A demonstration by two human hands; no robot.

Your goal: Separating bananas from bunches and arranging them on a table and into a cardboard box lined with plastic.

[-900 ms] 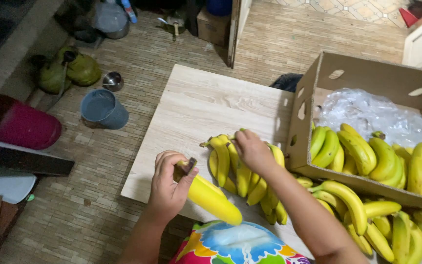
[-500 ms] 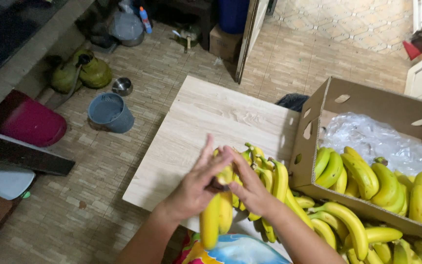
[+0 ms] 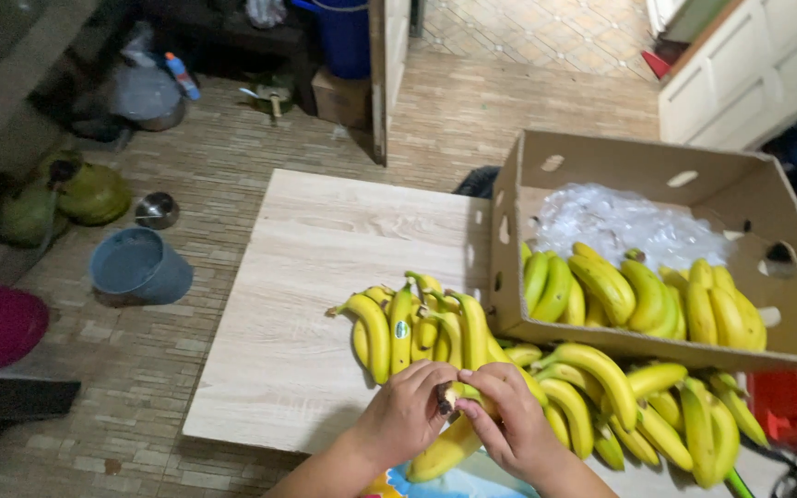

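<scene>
Both hands meet at the near edge of the wooden table (image 3: 325,277): the left hand (image 3: 405,415) and the right hand (image 3: 509,424) are curled tight around the stem end of one banana (image 3: 440,449), which hangs past that edge. Loose bunches of bananas (image 3: 435,327) lie just behind them, beside a cardboard box (image 3: 657,175) at the table's right edge.

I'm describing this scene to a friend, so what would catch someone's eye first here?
The heap of yellow bananas spread over the pale wooden board, with more in the open cardboard box on its right. At the bottom edge, the left hand and right hand grip the stem end of a single banana.
</scene>
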